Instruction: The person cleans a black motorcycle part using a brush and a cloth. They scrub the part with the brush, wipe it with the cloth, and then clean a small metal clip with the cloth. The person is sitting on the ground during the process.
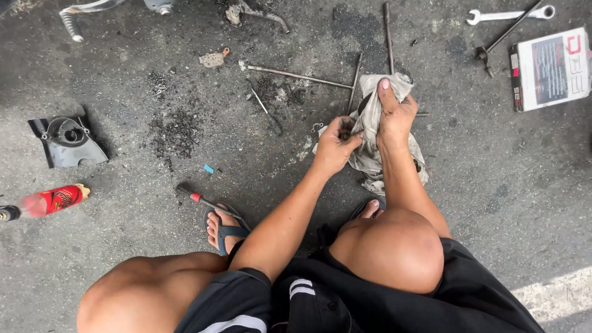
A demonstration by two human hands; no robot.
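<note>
While crouched over asphalt floor point(154, 259), we gripped grey rag point(370, 117) in right hand point(393, 114); left hand point(336, 145) pinched small dark part at rag's left edge.

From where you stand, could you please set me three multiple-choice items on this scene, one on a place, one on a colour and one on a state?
1. Where does the spanner lie?
A. top right of the ground
B. beside the foot
C. under the rag

2. What colour is the bottle at the left?
A. green
B. red
C. white

3. What are the left hand and right hand doing?
A. resting on the knees
B. lifting the bottle
C. gripping the grey rag

Answers: 1 A, it lies near the box. 2 B, its body is red. 3 C, both hands close on the cloth.
</note>
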